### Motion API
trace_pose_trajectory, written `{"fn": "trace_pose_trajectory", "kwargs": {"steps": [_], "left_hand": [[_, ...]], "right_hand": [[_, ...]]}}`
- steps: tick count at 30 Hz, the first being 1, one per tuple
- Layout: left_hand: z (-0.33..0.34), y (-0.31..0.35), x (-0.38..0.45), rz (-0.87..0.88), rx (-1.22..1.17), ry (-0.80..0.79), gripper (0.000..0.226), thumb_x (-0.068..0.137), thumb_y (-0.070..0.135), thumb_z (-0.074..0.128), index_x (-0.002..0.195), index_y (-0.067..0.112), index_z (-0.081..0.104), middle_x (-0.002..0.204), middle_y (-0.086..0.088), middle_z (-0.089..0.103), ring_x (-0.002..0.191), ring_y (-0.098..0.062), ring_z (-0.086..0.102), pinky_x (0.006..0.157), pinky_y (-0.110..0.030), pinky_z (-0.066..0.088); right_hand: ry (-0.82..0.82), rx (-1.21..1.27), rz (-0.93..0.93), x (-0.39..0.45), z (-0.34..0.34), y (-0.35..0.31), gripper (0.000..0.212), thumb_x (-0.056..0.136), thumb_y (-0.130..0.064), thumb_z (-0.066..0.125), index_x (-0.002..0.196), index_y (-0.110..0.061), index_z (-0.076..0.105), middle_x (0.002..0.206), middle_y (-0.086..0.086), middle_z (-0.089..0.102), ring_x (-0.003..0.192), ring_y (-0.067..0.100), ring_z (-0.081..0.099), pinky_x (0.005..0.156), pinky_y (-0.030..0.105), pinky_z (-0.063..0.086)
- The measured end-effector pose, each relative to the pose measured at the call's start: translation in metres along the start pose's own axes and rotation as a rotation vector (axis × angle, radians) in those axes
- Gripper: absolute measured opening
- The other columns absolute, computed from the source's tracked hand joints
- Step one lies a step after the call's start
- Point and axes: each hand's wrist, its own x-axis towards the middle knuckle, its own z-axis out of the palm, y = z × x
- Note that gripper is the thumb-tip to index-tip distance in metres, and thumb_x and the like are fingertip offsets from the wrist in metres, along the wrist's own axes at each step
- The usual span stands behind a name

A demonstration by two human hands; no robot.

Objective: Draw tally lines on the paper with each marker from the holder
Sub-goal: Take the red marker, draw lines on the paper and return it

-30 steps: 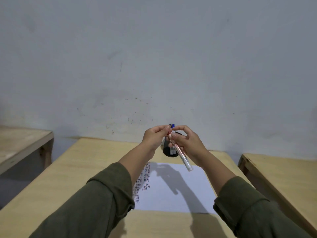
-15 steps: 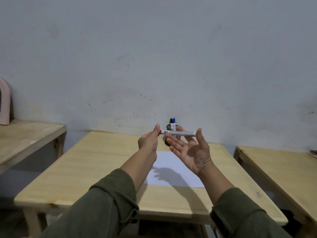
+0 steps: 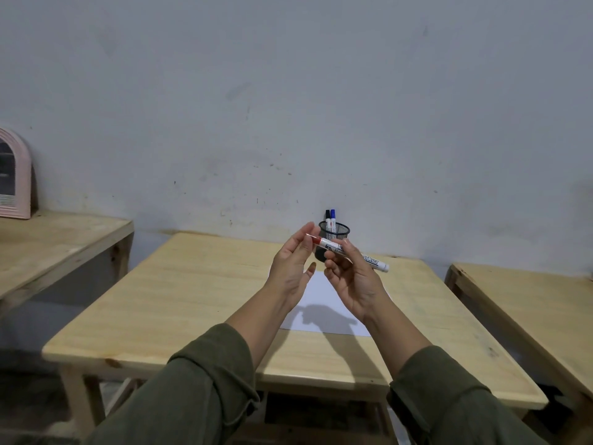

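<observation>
We hold our right hand (image 3: pixel 354 277) raised above the table, palm turned towards us, fingers curled around the white barrel of the red marker (image 3: pixel 349 254) — thumb and forefinger pinch it near its red end. The marker lies nearly level, its red end pointing left and its white tail sticking out past the right hand on the right. Our left hand (image 3: pixel 292 268) is spread wide and grips nothing; its fingertips stand just at the marker's red end, and we cannot tell whether they touch it.

Below both hands the paper (image 3: pixel 324 308) lies flat on the wooden table (image 3: pixel 192 297), crossed by the hands' shadow. Just behind the hands, near the far edge of the table, stands the black mesh holder (image 3: pixel 338 231), with a black marker (image 3: pixel 328 217) and a blue marker (image 3: pixel 333 216) upright in it.

Further out — a second wooden table (image 3: pixel 54 242) on the left carries a pink arched object (image 3: pixel 12 178), a third table (image 3: pixel 529 303) sits on the right, and a plain grey wall (image 3: pixel 288 91) closes the room behind.
</observation>
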Motion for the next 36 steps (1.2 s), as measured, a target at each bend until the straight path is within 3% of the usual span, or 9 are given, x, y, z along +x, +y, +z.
{"fn": "trace_pose_trajectory", "kwargs": {"steps": [6,10,15,19,23,26,31,33,36], "left_hand": [[-0.004,-0.006,0.003,0.085,0.108,0.150,0.009,0.090,0.022,0.060,0.087,0.027,0.066,0.084,0.019,0.070,0.092,0.001,0.058,0.073,-0.023,0.035],[-0.006,-0.009,0.006,0.104,0.092,0.221,0.015,0.089,0.018,0.061,0.102,0.017,0.067,0.075,0.016,0.070,0.074,0.005,0.057,0.081,-0.020,0.036],[-0.011,-0.011,0.009,0.067,0.085,0.305,0.023,0.089,0.017,0.062,0.111,0.011,0.067,0.065,0.017,0.069,0.068,0.000,0.054,0.060,-0.014,0.035],[-0.012,-0.010,0.009,0.011,0.110,0.390,0.011,0.088,0.022,0.064,0.096,0.017,0.069,0.076,0.013,0.064,0.069,-0.006,0.046,0.057,-0.017,0.034],[-0.019,-0.006,0.010,-0.065,0.158,0.528,0.020,0.080,0.037,0.071,0.073,0.017,0.070,0.072,0.006,0.060,0.063,-0.007,0.047,0.055,-0.021,0.036],[-0.031,-0.004,0.014,0.014,0.187,0.610,0.019,0.079,0.036,0.071,0.070,0.019,0.069,0.069,0.006,0.060,0.066,-0.010,0.051,0.064,-0.024,0.044],[-0.069,-0.009,0.011,0.127,0.663,0.603,0.012,0.081,0.032,0.068,0.089,0.024,0.069,0.083,0.009,0.072,0.078,-0.004,0.062,0.062,-0.007,0.045],[-0.087,-0.017,0.012,0.104,0.858,0.634,0.008,0.077,0.036,0.070,0.078,0.030,0.065,0.083,0.012,0.072,0.082,-0.009,0.066,0.086,-0.026,0.048],[-0.106,-0.029,0.011,0.057,1.125,0.637,0.004,0.081,0.035,0.066,0.080,0.031,0.064,0.080,0.017,0.064,0.080,-0.008,0.059,0.088,-0.032,0.034]], "right_hand": [[-0.033,-0.069,-0.053,0.005,-0.003,0.005,0.011,0.095,-0.017,0.052,0.092,-0.010,0.060,0.066,0.005,0.067,0.056,0.010,0.062,0.060,0.019,0.054],[-0.033,-0.081,-0.083,0.008,-0.005,0.013,0.009,0.094,-0.015,0.053,0.090,-0.011,0.059,0.069,0.007,0.065,0.057,0.011,0.060,0.062,0.020,0.054],[-0.051,-0.145,-0.120,0.011,-0.005,0.020,0.008,0.094,-0.013,0.052,0.088,-0.011,0.057,0.067,0.009,0.065,0.056,0.014,0.061,0.061,0.021,0.053],[-0.059,-0.216,-0.151,0.015,-0.006,0.026,0.007,0.094,-0.011,0.052,0.088,-0.010,0.056,0.065,0.008,0.067,0.057,0.016,0.062,0.064,0.022,0.053],[-0.100,-0.297,-0.161,0.017,-0.011,0.031,0.007,0.092,-0.010,0.053,0.093,-0.008,0.060,0.076,0.009,0.067,0.066,0.016,0.064,0.071,0.022,0.053],[-0.079,-0.262,-0.143,0.017,-0.017,0.031,0.008,0.092,-0.008,0.053,0.092,-0.009,0.061,0.073,0.008,0.066,0.063,0.015,0.063,0.070,0.022,0.054],[-0.003,-0.286,-0.050,0.019,-0.034,0.034,0.013,0.089,-0.007,0.058,0.101,-0.009,0.063,0.070,0.005,0.065,0.060,0.012,0.059,0.064,0.019,0.052],[0.021,-0.314,-0.024,0.019,-0.040,0.038,0.012,0.087,-0.006,0.060,0.099,-0.009,0.065,0.070,0.004,0.063,0.060,0.011,0.057,0.063,0.019,0.050],[0.074,-0.369,-0.010,0.020,-0.048,0.045,0.008,0.084,-0.006,0.064,0.088,-0.013,0.065,0.066,0.004,0.058,0.055,0.011,0.053,0.058,0.019,0.046]]}}
